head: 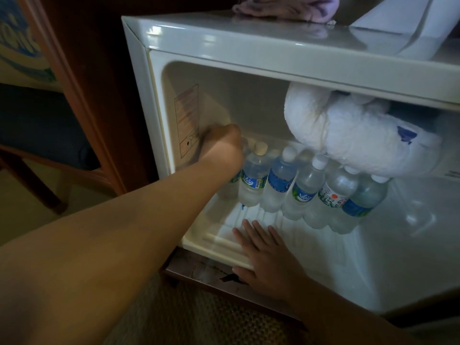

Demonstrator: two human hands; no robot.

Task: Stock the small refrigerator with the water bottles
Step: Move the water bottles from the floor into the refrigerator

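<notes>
The small white refrigerator [249, 51] stands open in front of me. Several clear water bottles [280, 180] with blue labels stand in a row on its floor. My left hand [221, 148] reaches deep inside at the left end of the row and grips the top of the leftmost bottle [230, 189], which my wrist mostly hides. My right hand [263, 252] lies flat with straight fingers on the fridge's ribbed floor at the front lip, holding nothing.
A thick lump of white frost [348, 135] hangs from the freezer section above the bottles on the right. A purple cloth [281, 6] and a white object [403, 23] lie on top of the fridge. A wooden chair [57, 145] stands to the left.
</notes>
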